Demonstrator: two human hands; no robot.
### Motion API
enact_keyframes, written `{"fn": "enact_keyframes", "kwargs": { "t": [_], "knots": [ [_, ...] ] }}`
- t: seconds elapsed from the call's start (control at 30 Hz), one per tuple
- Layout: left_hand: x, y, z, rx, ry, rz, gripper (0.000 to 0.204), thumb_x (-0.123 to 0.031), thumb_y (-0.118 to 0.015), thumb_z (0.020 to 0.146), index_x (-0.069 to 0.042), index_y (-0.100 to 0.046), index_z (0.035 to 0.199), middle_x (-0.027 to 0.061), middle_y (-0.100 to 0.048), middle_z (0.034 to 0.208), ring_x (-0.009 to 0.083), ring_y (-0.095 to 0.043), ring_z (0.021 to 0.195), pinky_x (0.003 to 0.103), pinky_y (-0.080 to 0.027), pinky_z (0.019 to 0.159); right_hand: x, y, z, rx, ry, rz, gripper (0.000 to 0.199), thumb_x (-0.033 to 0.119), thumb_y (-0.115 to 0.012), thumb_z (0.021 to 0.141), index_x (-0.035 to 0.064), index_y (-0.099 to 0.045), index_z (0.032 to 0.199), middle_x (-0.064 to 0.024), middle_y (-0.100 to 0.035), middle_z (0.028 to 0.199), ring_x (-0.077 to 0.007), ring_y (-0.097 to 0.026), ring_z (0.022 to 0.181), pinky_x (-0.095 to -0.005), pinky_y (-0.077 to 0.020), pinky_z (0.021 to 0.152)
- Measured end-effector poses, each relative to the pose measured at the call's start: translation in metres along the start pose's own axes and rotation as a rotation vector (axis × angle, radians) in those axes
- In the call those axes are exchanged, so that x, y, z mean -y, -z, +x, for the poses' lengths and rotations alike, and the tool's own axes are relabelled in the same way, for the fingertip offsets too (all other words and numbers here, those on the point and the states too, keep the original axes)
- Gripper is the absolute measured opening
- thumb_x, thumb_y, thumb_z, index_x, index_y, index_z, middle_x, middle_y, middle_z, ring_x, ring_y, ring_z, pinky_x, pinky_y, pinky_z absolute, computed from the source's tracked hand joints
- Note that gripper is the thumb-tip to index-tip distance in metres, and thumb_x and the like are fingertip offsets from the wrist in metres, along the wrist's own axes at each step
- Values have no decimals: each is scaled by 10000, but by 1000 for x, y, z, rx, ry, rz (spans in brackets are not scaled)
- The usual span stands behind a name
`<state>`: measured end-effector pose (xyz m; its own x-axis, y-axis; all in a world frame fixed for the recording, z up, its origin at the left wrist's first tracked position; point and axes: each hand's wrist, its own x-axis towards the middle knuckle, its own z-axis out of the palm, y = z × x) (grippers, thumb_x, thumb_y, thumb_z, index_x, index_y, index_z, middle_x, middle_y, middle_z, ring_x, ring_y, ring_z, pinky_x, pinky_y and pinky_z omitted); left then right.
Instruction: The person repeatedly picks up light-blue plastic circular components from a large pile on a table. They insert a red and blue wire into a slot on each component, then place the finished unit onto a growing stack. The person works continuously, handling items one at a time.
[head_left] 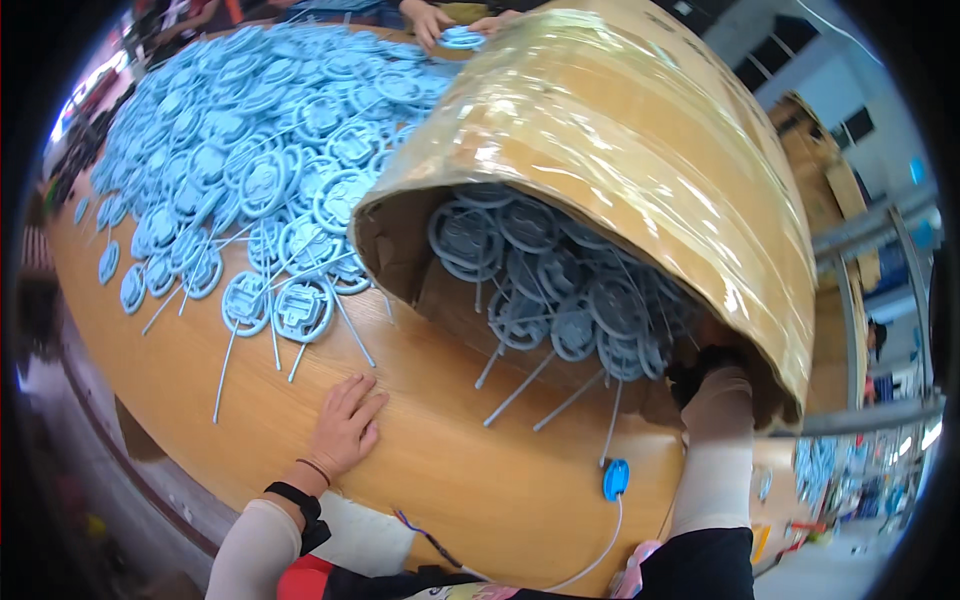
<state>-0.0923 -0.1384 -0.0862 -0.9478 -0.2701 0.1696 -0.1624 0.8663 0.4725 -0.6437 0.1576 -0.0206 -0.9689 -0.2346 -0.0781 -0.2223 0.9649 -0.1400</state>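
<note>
My left hand [345,425] rests bare on the wooden table, its fingers stretched out and holding nothing. Tipped on its side to the right is a large cardboard box [620,130] wrapped in clear tape, its mouth facing me. Round blue plastic parts [575,330] with thin stems lie inside it, some stems poking out over the lower edge. My right hand [703,372], in a black glove, reaches into the right end of the mouth beside these parts. Shadow hides its fingers. A big heap of the same light blue parts [260,130] covers the table's left side.
A small blue oval device [616,480] on a white cable lies near the front edge of the table [470,440]. A white sheet [365,535] is close to my left wrist. Across the table, another person's hand [427,22] is by a blue part. Metal racking [850,300] stands at right.
</note>
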Motion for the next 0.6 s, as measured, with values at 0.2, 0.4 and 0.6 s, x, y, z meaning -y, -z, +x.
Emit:
{"fn": "enact_keyframes", "kwargs": {
  "t": [0.2,0.4,0.6],
  "knots": [
    [0,1,9,-19,-14,-20,396,-61,-566,669,-73,-552,1065,135,-471,1200,324,-431,1142,429,-370,947,-14,-7,77,93,-67,48,485,416,-537,825,57,-525,1150,-143,-558,1106,-279,-503,1052,-355,-387,901],
    [2,-3,6,-24,29,0,399,-46,-563,662,-73,-547,1060,125,-478,1199,309,-442,1139,415,-379,948,-6,-9,81,229,-55,425,502,408,-558,815,46,-517,1161,-130,-547,1121,-255,-492,1059,-343,-378,906],
    [2,-5,8,-23,26,-8,416,-43,-562,656,-64,-536,1071,135,-474,1200,312,-432,1151,420,-366,962,28,-20,5,471,-21,854,522,401,-579,805,35,-509,1171,-117,-535,1135,-231,-481,1066,-332,-370,911]
  ]
}}
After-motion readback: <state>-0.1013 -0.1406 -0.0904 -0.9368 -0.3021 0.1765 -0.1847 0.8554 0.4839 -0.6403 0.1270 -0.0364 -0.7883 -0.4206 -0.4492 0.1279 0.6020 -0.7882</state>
